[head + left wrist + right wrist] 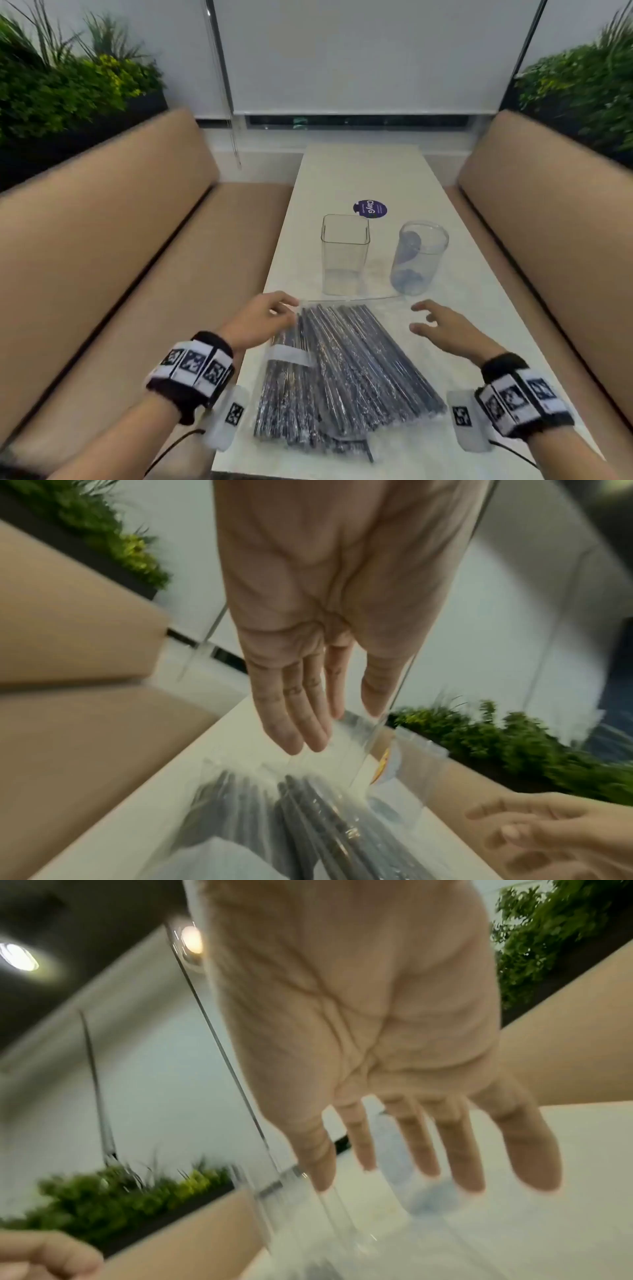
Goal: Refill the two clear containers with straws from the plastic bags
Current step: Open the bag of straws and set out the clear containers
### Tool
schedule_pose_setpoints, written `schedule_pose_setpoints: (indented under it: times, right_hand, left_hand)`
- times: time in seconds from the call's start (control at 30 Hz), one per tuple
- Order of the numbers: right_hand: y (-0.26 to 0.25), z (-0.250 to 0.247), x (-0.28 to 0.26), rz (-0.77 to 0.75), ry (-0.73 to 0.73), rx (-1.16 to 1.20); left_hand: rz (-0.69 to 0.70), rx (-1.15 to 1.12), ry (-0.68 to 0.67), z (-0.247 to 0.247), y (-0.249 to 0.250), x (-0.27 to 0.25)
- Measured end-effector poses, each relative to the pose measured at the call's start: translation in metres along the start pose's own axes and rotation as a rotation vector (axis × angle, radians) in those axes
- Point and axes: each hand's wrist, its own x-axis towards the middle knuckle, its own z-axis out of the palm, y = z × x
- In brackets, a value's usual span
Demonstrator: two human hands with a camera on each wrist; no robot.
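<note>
Clear plastic bags of dark straws (342, 370) lie stacked on the white table (445, 301), close to me. Behind them stand two clear containers, a square one (345, 255) and a round one (419, 257); no straws show in either. My left hand (265, 317) hovers open at the bags' far left corner, fingers straight (301, 715), just above the plastic (291, 804). My right hand (436, 323) is open and spread to the right of the bags, holding nothing (411, 1150). The square container (294, 1204) shows blurred in front of it.
A round purple sticker (370, 208) sits on the table behind the containers. Tan booth seats (120, 257) flank the table on both sides, with planters (68, 85) behind their backs. A drawn white blind (370, 54) covers the window at the far end.
</note>
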Motion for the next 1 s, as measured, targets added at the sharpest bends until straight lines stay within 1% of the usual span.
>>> schedule_pose_setpoints:
  times: [0.07,0.13,0.17,0.23,0.3,0.37,0.4,0.47,0.57,0.63,0.67,0.73,0.8,0.83,0.87,0.93,0.97,1.0]
  right_hand:
    - [0.001,0.012,0.021,0.124,0.079,-0.001]
    - [0.005,0.025,0.038,0.242,0.088,0.012]
    - [0.010,0.033,0.046,0.285,0.078,0.033]
    - [0.009,0.045,0.047,0.331,0.071,0.109]
    - [0.007,0.052,0.046,0.333,0.105,0.168]
    - [0.006,0.056,0.045,0.342,0.144,0.211]
    - [0.003,0.056,0.042,0.327,0.172,0.239]
    - [0.000,0.055,0.034,0.272,0.230,0.353]
    - [-0.011,0.044,0.002,0.106,0.305,0.540]
    - [-0.022,0.032,-0.030,-0.056,0.328,0.590]
    - [-0.029,0.024,-0.048,-0.137,0.330,0.576]
    - [-0.038,0.004,-0.078,-0.274,0.307,0.459]
    - [-0.041,-0.025,-0.102,-0.344,0.308,0.284]
    - [-0.042,-0.043,-0.112,-0.352,0.371,0.201]
    - [-0.042,-0.062,-0.120,-0.348,0.484,0.147]
    - [-0.049,-0.094,-0.133,-0.374,0.733,0.160]
    - [-0.057,-0.104,-0.134,-0.417,0.793,0.198]
    - [-0.068,-0.109,-0.132,-0.473,0.790,0.223]
  left_hand:
    - [-0.131,-0.036,0.017,0.006,0.001,0.025]
    - [-0.243,-0.037,-0.010,0.013,0.000,0.046]
    - [-0.283,-0.072,-0.029,0.021,-0.002,0.055]
    - [-0.330,-0.073,-0.047,0.038,0.000,0.059]
    - [-0.322,0.033,-0.045,0.055,0.001,0.059]
    - [-0.296,0.055,0.007,0.067,0.003,0.057]
    - [-0.288,0.001,0.047,0.071,0.005,0.055]
    - [-0.300,-0.186,0.127,0.077,0.005,0.054]
    - [-0.303,-0.445,0.209,0.077,0.007,0.049]
    - [-0.253,-0.574,0.201,0.068,0.013,0.042]
    - [-0.198,-0.624,0.206,0.062,0.021,0.037]
    - [-0.091,-0.733,0.230,0.045,0.038,0.029]
    - [0.011,-0.776,0.285,0.023,0.058,0.020]
    - [0.081,-0.751,0.322,0.010,0.069,0.014]
    - [0.157,-0.700,0.337,-0.002,0.080,0.007]
    - [0.269,-0.606,0.335,-0.023,0.096,-0.003]
    - [0.316,-0.569,0.312,-0.031,0.103,-0.008]
    - [0.362,-0.516,0.267,-0.036,0.110,-0.012]
